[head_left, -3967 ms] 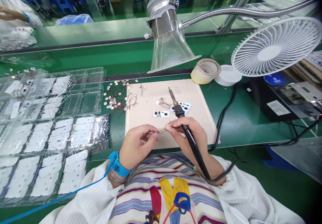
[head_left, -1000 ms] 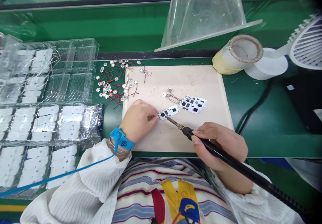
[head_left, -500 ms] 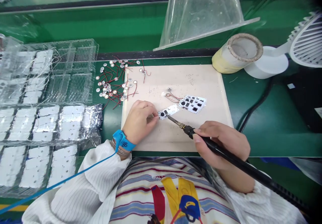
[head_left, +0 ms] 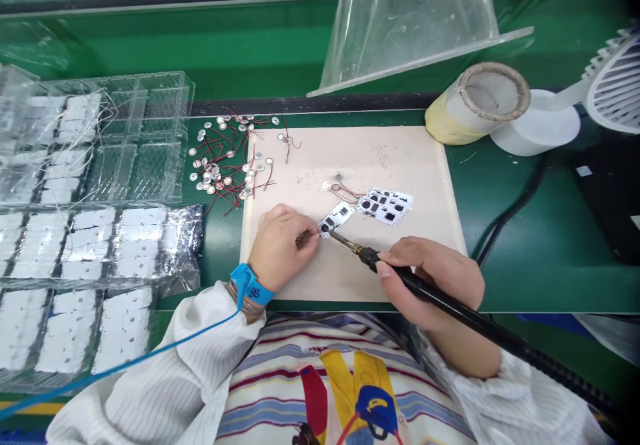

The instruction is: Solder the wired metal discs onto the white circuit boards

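My left hand (head_left: pixel 281 248) pinches a thin wire (head_left: pixel 309 235) whose far end reaches the black round pad of a small white circuit board (head_left: pixel 336 217). That board lies tilted on a beige work mat (head_left: pixel 360 158). My right hand (head_left: pixel 430 279) grips the black handle of a soldering iron (head_left: pixel 415 283), whose metal tip rests at the same pad, right beside the left fingertips. The joint itself is too small to make out. Further right lies a larger white board sheet (head_left: pixel 386 206), with a couple of wired metal discs (head_left: pixel 334 181) above it.
A heap of metal discs with red and black wires (head_left: pixel 227 165) lies left of the mat. Further left are clear plastic trays of white boards (head_left: pixel 100 145) and a foil bag (head_left: pixel 187 231). A tape roll (head_left: pixel 477 103), white dish (head_left: pixel 537 135), fan (head_left: pixel 615 91) and acrylic hood (head_left: pixel 405 31) stand behind.
The small board has turned, its right end swinging away from me. The iron tip has moved onto its round pad, and my left hand has shifted slightly right with the wire.
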`<state>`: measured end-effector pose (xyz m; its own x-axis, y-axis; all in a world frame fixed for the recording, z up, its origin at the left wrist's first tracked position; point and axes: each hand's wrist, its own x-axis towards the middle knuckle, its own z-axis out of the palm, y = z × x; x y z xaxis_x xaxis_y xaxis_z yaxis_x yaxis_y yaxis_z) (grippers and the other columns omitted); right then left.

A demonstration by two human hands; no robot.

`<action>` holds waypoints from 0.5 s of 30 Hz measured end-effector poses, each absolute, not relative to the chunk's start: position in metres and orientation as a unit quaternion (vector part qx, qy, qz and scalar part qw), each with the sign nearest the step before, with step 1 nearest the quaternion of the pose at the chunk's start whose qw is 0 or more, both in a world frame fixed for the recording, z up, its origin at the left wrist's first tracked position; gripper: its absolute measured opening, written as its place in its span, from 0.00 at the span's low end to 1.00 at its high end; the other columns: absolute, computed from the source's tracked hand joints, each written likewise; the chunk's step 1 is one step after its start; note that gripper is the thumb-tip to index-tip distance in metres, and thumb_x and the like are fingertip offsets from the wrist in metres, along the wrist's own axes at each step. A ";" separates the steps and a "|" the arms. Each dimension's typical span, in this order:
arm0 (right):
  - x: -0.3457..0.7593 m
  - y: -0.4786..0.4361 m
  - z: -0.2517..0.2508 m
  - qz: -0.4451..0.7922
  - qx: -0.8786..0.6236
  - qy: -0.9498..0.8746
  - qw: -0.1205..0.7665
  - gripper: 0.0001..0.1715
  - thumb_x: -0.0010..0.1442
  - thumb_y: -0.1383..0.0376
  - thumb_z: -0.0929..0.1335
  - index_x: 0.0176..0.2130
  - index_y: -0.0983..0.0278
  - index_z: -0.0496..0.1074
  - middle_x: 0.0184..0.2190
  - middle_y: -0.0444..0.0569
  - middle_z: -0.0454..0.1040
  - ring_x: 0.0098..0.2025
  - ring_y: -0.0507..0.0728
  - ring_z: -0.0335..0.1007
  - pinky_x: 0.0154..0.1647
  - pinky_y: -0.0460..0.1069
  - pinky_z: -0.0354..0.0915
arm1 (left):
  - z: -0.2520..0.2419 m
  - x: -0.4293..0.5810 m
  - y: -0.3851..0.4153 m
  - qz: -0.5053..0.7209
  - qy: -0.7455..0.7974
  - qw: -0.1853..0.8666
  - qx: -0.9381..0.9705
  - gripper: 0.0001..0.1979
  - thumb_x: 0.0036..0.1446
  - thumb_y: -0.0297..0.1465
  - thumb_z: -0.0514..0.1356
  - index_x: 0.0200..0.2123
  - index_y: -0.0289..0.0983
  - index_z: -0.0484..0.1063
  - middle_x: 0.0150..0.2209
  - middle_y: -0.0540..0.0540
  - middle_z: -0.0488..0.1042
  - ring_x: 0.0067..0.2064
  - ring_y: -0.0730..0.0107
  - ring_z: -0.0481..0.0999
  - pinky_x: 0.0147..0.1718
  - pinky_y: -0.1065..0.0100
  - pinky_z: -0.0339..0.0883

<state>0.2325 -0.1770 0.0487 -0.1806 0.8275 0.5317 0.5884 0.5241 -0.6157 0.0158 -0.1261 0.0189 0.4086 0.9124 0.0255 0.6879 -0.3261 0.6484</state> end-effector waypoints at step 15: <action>0.229 -0.171 0.047 0.146 -0.461 -0.776 0.406 0.07 0.55 0.71 0.68 0.32 0.60 0.66 0.22 0.42 0.73 0.23 0.52 0.72 0.23 0.46 0.68 | 0.017 0.022 -0.134 0.216 0.551 0.281 0.756 0.05 0.53 0.25 0.60 0.27 0.39 0.72 0.35 0.51 0.81 0.41 0.63 0.72 0.46 0.58 0.64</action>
